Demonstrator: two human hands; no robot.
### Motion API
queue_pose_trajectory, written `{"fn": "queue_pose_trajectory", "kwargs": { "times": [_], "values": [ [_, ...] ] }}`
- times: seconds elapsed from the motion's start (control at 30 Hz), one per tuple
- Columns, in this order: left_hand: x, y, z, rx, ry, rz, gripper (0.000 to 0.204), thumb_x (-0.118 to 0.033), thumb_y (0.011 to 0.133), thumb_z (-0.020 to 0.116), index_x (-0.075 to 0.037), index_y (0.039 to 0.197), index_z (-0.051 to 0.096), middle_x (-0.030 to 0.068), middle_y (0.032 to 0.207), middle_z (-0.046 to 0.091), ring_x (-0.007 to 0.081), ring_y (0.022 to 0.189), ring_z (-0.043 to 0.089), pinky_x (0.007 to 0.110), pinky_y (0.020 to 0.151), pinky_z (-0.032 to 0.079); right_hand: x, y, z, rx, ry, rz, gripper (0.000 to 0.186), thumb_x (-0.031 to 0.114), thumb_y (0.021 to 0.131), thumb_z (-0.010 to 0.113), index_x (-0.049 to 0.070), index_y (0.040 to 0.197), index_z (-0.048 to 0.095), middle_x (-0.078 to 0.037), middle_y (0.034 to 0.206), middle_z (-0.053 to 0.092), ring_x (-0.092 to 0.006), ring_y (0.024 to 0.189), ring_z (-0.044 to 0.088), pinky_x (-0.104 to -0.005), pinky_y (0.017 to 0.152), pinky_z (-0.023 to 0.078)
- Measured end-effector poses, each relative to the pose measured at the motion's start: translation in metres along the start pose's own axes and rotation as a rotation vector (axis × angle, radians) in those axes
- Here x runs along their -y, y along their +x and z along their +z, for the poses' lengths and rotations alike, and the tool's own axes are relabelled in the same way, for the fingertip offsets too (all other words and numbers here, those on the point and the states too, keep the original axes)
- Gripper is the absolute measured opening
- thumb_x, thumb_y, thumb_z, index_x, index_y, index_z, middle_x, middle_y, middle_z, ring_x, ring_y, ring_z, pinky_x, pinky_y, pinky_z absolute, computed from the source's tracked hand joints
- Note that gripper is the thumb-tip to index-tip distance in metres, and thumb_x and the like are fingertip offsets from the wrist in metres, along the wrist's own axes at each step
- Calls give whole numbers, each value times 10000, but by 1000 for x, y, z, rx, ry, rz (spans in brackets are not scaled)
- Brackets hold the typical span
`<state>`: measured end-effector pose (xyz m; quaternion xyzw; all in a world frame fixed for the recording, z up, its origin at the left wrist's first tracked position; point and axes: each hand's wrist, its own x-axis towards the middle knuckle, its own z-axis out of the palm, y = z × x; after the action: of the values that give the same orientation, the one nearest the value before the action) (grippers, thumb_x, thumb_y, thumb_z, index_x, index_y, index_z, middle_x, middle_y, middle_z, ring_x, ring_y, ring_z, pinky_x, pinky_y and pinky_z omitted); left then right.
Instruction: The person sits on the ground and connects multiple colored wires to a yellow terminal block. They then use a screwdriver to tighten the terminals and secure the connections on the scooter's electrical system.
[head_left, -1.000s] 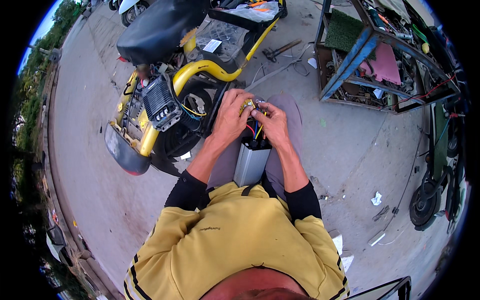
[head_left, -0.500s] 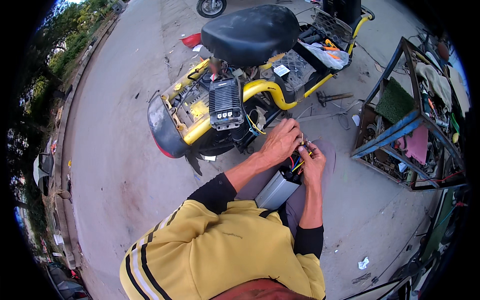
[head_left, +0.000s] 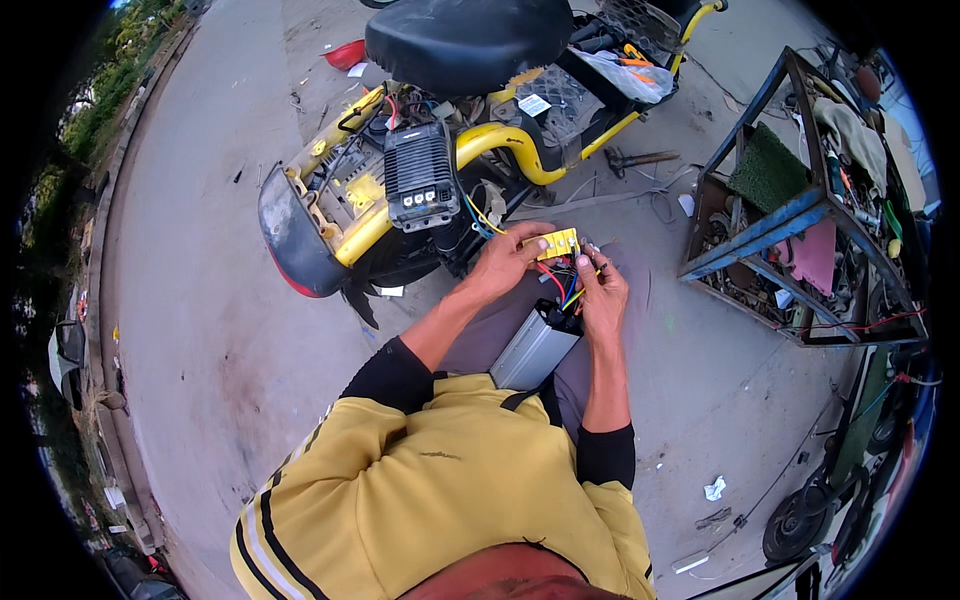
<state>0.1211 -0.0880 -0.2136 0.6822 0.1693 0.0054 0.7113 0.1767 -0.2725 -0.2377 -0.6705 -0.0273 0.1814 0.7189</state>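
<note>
Here, the left hand pinches a yellow strip above the silver box on the lap; the right hand closes at its end, whether on strip or wires I cannot tell. The metal rack contains a green mat, a pink piece and clutter; the scooter's black tray holds a plastic bag.
</note>
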Motion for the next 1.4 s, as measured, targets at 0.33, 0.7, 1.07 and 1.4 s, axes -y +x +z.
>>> {"fn": "queue_pose_trajectory", "kwargs": {
  "times": [0.33,0.7,1.07,1.4],
  "values": [
    [-13,-6,-3,9,-182,-77,351,-178,1103,518,30,1370,609,132,1181,713,226,1013,750,351,898,618,10,-16,10,-92,-106,-149,207,179,946,800,-10,1018,755,9,778,652,-54,689,504,-246,617,431],
    [-14,-6,0,0,-223,-86,321,-123,1096,503,53,1341,614,161,1182,710,259,1007,753,374,919,626,22,-11,7,-67,-160,-8,231,143,937,788,-31,1056,694,-35,786,694,-71,685,564,-259,597,452],
    [-9,-3,2,0,-419,-162,366,-62,1027,442,81,1332,584,197,1228,684,285,1077,720,408,974,614,26,-2,4,72,-261,46,306,142,959,734,-48,1193,684,-52,885,706,-98,755,598,-282,665,483],
    [10,-7,4,-142,-185,-10,361,-166,995,534,9,1309,567,109,1218,630,201,1171,617,360,1032,503,35,-5,11,164,-200,89,274,136,1008,643,-27,1223,686,-55,1029,743,-103,845,600,-268,788,488]
  ]
}}
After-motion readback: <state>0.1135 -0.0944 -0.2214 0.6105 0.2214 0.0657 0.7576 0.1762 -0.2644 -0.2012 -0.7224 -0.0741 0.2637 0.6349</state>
